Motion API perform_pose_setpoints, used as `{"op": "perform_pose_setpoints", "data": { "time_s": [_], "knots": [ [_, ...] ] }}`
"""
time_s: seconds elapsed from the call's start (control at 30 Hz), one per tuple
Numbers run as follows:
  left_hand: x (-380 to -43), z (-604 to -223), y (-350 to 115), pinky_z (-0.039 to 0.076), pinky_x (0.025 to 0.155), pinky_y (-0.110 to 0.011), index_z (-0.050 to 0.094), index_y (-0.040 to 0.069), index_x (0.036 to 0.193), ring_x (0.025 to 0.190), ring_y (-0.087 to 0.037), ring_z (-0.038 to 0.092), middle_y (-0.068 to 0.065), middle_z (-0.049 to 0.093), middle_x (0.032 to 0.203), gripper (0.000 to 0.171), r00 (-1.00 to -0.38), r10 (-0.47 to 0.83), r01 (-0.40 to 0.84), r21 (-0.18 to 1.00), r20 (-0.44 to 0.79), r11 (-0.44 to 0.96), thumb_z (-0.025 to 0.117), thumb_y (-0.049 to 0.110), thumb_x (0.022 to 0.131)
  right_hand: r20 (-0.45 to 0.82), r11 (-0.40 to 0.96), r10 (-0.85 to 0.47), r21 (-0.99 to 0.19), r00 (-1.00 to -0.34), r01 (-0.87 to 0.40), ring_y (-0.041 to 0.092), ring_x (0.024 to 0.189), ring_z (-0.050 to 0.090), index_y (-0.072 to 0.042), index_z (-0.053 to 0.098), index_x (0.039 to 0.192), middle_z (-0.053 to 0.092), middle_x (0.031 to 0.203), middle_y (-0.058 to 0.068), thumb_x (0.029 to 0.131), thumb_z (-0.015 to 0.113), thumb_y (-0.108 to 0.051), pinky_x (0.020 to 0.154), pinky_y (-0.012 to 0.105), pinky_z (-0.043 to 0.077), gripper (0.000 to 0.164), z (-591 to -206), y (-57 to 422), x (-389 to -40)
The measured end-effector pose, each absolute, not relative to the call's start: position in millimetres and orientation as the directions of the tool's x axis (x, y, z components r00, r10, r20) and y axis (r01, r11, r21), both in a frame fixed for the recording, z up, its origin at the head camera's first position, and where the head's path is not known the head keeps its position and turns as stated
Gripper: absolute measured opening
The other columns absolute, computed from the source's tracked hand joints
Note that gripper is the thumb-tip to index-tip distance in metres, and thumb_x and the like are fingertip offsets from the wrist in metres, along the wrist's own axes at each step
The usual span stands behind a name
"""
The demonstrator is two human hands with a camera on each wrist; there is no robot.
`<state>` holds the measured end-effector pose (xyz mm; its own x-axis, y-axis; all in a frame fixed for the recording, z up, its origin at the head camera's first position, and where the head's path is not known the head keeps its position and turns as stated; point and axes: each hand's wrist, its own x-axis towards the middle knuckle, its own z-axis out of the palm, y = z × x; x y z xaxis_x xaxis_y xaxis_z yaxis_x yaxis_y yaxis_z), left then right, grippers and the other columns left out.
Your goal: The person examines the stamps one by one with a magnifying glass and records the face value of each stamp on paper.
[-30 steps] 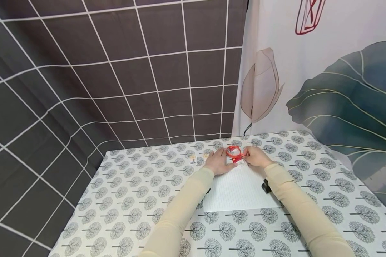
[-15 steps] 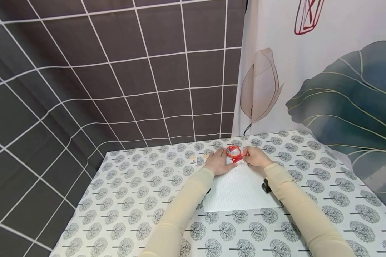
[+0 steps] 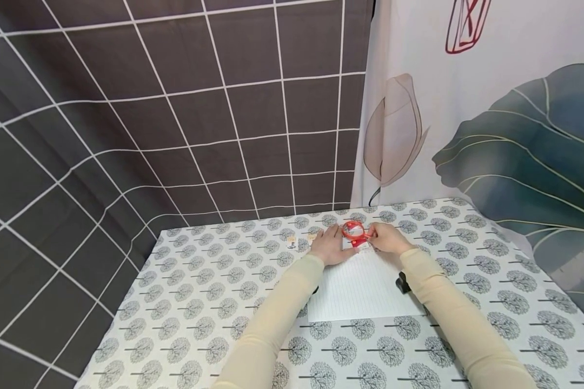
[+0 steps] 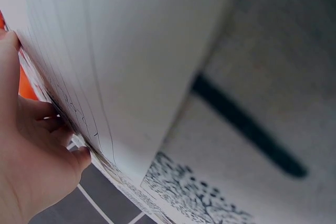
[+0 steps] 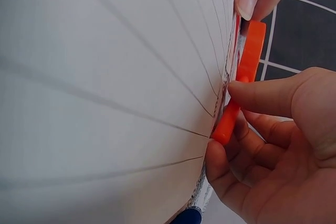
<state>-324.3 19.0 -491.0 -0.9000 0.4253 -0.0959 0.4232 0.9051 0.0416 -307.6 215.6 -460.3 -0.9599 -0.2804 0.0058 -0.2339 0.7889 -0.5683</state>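
Observation:
In the head view, a red-orange magnifying glass (image 3: 353, 230) lies low over the top of a lined white sheet of paper (image 3: 362, 286). My right hand (image 3: 388, 237) pinches its handle between thumb and fingers, as the orange handle (image 5: 227, 121) in the right wrist view confirms. A small red-and-white piece (image 3: 358, 243) shows just below the lens. My left hand (image 3: 328, 246) rests on the paper's upper left, its thumb reaching toward the red piece. Seen from the left wrist, that hand (image 4: 37, 156) lies along the sheet, which bears some handwriting. The fingertips are partly hidden.
Two small picture pieces lie left of my left hand, one white and tan (image 3: 292, 242), one tan (image 3: 312, 236). A dark blue rounded end (image 5: 189, 216) shows low in the right wrist view. The tree-print tablecloth (image 3: 199, 302) ends at a dark gridded curtain (image 3: 253, 119).

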Motion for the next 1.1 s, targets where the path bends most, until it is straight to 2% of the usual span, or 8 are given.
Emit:
{"op": "perform_pose_setpoints", "data": {
  "time_s": [0.3,1.1],
  "knots": [
    [-320,-487,17,0.023,0.123,-0.041,0.028,0.004,0.159,0.151,-0.021,0.024,-0.009,0.028,0.164,0.094,-0.894,0.437,0.435,0.041,-0.096,0.9,0.036,0.074,0.096,-0.01,0.776,-0.272,-0.593,-0.962,-0.213,0.017,0.066,0.055,0.009,0.061,0.101,0.06,0.08,0.009,0.093,0.059,0.002,0.06,0.028,0.051,0.011,-459,216,-306],
    [-313,-479,16,0.025,0.123,-0.041,0.031,0.005,0.158,0.151,-0.02,0.026,-0.008,0.032,0.163,0.09,-0.896,0.436,0.433,0.054,-0.083,0.9,0.038,0.071,0.097,0.04,0.787,-0.26,-0.571,-0.965,-0.235,0.016,0.064,0.054,0.009,0.062,0.103,0.06,0.079,0.009,0.09,0.061,0.002,0.061,0.03,0.049,0.014,-452,221,-306]
  ]
}}
